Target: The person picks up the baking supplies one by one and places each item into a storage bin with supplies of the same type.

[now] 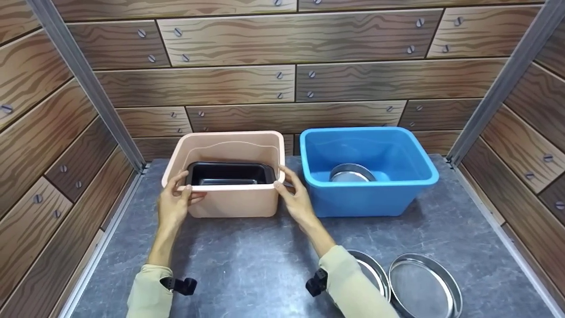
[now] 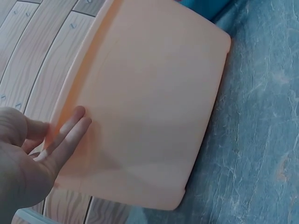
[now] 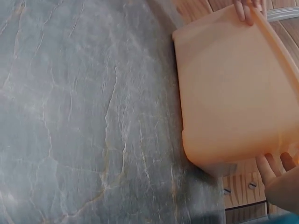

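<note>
A peach-pink plastic bin (image 1: 234, 203) stands on the table at the left, with a black rectangular baking pan (image 1: 231, 170) inside it. At its front left corner my left hand (image 1: 173, 207) grips the rim, two fingers lying against the front wall in the left wrist view. My right hand (image 1: 298, 201) holds the front right corner, thumb at the rim and fingers along the right side. The right wrist view shows those fingers (image 3: 266, 168) right at the bin's wall.
A blue bin (image 1: 357, 201) stands just right of the pink one, a round metal pan (image 1: 352, 173) inside. Two more round metal pans (image 1: 421, 287) lie near the front right, one partly behind my right sleeve (image 1: 353, 282). Wood-patterned walls (image 1: 229, 84) enclose the table.
</note>
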Action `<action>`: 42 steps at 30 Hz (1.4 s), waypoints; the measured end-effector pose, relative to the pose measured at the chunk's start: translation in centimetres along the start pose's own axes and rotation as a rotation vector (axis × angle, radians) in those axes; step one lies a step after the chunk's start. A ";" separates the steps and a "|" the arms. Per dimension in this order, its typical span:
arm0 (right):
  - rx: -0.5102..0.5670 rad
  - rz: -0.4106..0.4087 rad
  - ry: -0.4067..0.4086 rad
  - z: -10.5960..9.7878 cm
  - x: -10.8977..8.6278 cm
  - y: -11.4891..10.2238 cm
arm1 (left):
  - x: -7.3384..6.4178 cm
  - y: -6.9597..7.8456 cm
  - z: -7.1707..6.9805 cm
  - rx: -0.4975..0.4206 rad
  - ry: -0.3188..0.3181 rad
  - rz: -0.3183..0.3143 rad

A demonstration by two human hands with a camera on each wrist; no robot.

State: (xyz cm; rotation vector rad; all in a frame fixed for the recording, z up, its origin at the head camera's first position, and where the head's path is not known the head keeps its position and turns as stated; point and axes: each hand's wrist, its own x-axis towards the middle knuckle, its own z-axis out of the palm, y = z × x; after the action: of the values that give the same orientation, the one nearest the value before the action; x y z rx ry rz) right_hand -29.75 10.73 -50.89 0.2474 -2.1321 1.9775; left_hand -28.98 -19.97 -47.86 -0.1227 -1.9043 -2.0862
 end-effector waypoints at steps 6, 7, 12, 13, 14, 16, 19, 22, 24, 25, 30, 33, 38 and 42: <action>0.015 -0.053 0.011 -0.4 -0.3 -0.4 | -0.3 0.6 0.2 0.003 -0.007 -0.030; 0.026 -0.062 0.009 -0.5 -0.4 -0.3 | -0.4 0.8 0.1 0.015 -0.007 -0.040; 0.069 -0.080 0.004 -1.0 -1.3 -0.1 | -1.0 2.0 0.1 0.085 -0.027 -0.035; 0.072 -0.077 0.006 -1.1 -1.5 -0.1 | -1.1 2.2 0.1 0.089 -0.036 -0.022; 0.072 -0.077 0.008 -1.2 -1.8 -0.1 | -1.2 2.5 0.2 0.090 -0.046 -0.007; 0.080 -0.071 0.006 -1.3 -2.3 -0.3 | -1.5 3.1 0.3 0.082 -0.068 0.022; 0.102 -0.051 -0.010 -1.6 -3.3 -0.6 | -1.9 4.0 0.8 0.071 -0.106 0.060; 0.136 -0.049 -0.043 -2.1 -4.3 -1.0 | -2.4 4.7 1.4 0.080 -0.152 0.089; 0.154 -0.056 -0.072 -2.5 -5.1 -1.3 | -2.8 5.2 2.0 0.097 -0.176 0.106; 0.160 -0.062 -0.086 -2.7 -5.6 -1.4 | -3.1 5.3 2.4 0.107 -0.187 0.113; 0.157 -0.070 -0.137 -4.2 -8.1 -2.2 | -4.5 6.0 4.3 0.158 -0.241 0.130; 0.122 -0.081 -0.138 -5.6 -9.6 -2.4 | -5.4 6.2 5.6 0.182 -0.291 0.131; 0.056 -0.084 -0.070 -8.5 -11.6 -2.5 | -6.4 6.4 7.5 0.172 -0.404 0.145; 0.031 -0.079 0.011 -10.8 -12.9 -2.8 | -6.8 6.8 8.5 0.177 -0.476 0.175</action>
State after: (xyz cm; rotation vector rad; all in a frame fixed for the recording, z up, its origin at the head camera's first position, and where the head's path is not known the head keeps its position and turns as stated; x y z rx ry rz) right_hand -16.10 20.91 -51.03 0.3196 -2.0538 1.9644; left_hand -21.88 -10.91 -42.28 -0.7762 -2.2336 -1.8777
